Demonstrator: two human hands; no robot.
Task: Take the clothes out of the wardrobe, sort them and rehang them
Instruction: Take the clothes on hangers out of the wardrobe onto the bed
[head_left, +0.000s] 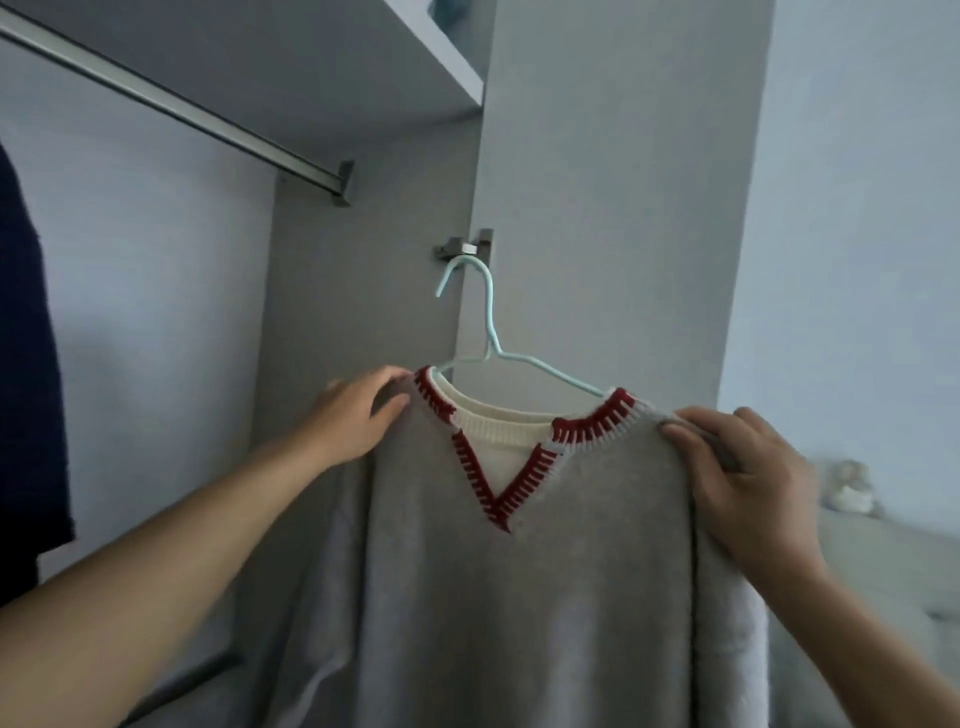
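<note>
From the head view, a grey sweater (524, 597) (red-and-white V-neck trim, cream collar inside) is held up on a pale blue hanger (488, 332) before the wardrobe's side panel (597, 182). Its left shoulder is pinched by the left hand (358, 415), thumb in front. Its right shoulder is gripped by the right hand (748, 478), fingers curled over the fabric. The rail (171, 104) is seen upper left, beside a dark garment (26, 364).

This is a bedroom at home, seen from inside an open built-in wardrobe (270, 291). Grey panels, a metal hanging rail (171, 104) under a shelf (441, 57), and a door hinge (465, 247) show it. A dark garment (26, 364) hangs at the left, and a pale wall (857, 208) lies beyond.
</note>
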